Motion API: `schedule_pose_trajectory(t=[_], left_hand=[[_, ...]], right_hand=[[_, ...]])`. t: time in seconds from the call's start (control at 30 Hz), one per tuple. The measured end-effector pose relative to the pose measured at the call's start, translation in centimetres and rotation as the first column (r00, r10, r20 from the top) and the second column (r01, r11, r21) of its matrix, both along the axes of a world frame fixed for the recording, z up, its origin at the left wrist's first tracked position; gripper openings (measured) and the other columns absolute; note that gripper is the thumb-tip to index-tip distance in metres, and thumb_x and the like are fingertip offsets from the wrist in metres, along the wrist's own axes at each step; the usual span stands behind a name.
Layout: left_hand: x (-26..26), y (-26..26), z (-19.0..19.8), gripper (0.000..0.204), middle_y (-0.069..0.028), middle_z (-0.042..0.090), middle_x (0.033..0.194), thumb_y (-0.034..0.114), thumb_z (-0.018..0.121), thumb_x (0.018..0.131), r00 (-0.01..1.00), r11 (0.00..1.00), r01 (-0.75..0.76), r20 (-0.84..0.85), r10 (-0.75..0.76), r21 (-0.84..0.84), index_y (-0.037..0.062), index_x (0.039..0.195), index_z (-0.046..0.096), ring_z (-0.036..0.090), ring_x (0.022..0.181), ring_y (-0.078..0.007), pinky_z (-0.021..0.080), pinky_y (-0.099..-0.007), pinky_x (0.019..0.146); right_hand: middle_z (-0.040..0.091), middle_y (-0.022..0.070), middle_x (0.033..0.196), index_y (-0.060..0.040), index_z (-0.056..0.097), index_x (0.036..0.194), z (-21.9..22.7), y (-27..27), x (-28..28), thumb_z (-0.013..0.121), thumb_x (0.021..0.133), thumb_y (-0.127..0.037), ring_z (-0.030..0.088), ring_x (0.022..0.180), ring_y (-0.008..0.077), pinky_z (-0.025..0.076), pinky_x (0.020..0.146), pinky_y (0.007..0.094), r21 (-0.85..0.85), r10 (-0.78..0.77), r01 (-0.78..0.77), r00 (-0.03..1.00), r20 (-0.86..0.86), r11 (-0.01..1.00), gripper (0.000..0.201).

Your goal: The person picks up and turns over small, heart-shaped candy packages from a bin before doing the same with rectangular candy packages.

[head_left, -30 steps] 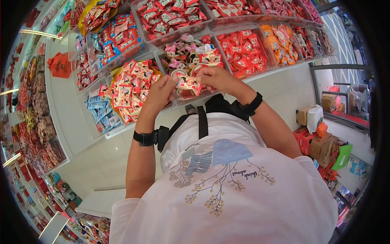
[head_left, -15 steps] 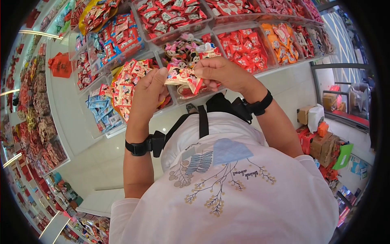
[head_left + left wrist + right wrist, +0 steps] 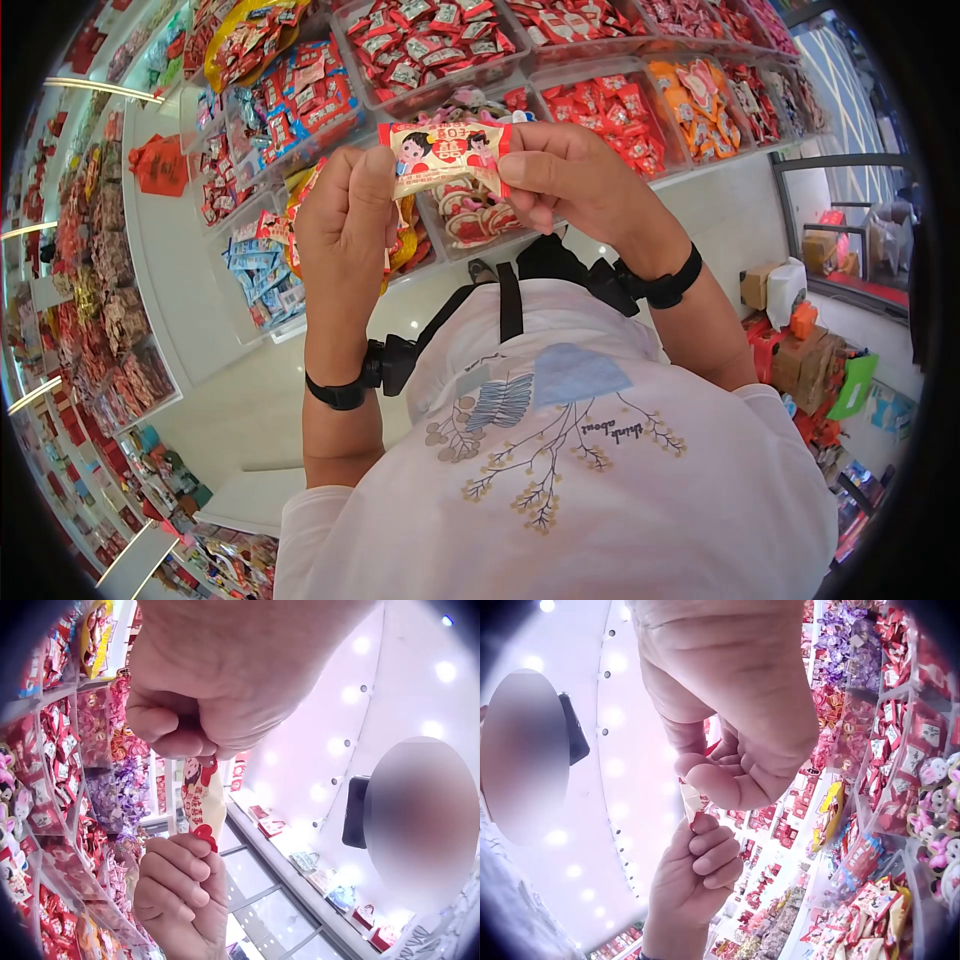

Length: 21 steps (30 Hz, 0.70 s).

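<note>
Between my two hands a cream and red candy packet (image 3: 447,158) with cartoon figures is stretched flat, its printed face up. My left hand (image 3: 345,215) pinches one end of it between thumb and curled fingers. At the other end my right hand (image 3: 580,185) pinches with thumb and forefinger. In the left wrist view the packet (image 3: 202,796) spans the gap between both hands. The right wrist view shows only a slip of the packet (image 3: 694,801), the rest hidden by fingers. Below the hands lies a bin of round candies (image 3: 478,215).
Clear bins of wrapped sweets line the counter: red packets (image 3: 605,112), orange packets (image 3: 692,105) and blue packets (image 3: 262,265). A red bag (image 3: 158,163) lies on the white counter (image 3: 205,330). Cardboard boxes (image 3: 800,352) stand on the floor at the right.
Both hands have risen from over the bins toward the head camera with the packet, which now looks larger. The packet has turned level, and the hands have spread slightly apart.
</note>
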<state>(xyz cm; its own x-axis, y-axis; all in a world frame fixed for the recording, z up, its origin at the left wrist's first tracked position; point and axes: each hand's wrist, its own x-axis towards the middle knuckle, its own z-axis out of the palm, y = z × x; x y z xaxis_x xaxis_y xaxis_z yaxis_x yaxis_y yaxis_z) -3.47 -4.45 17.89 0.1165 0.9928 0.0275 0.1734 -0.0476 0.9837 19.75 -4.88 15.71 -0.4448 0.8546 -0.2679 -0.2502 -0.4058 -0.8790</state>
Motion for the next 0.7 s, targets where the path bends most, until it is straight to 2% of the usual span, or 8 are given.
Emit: schedule_pose_trajectory(t=[0.4,0.7], left_hand=[[-0.1,-0.6,0.3,0.034,0.0061,0.044,0.066,0.031,0.051,0.108,0.994,0.990,0.067,-0.090,-0.056,0.127,0.0089,0.082,0.053,0.040,0.055,-0.0017,0.031,-0.0195,0.048],[-0.2,-0.9,0.4,0.034,0.0065,0.045,0.068,0.030,0.052,0.108,0.989,0.980,0.074,-0.142,-0.048,0.187,0.0083,0.082,0.054,0.040,0.056,-0.0009,0.032,-0.0188,0.050]], right_hand=[[0.051,-0.0053,0.064,-0.0082,0.057,0.086,1.1,-0.7,0.5,0.064,0.097,-0.024,0.044,0.053,0.0028,0.034,0.052,0.0220,0.139,-0.001,-0.002,1.000,0.018,0.990,0.021],[0.051,-0.0065,0.065,-0.0089,0.057,0.084,1.5,-1.1,0.9,0.064,0.097,-0.023,0.044,0.055,0.0015,0.033,0.052,0.0210,0.173,0.013,-0.015,1.000,0.016,0.985,0.020]])
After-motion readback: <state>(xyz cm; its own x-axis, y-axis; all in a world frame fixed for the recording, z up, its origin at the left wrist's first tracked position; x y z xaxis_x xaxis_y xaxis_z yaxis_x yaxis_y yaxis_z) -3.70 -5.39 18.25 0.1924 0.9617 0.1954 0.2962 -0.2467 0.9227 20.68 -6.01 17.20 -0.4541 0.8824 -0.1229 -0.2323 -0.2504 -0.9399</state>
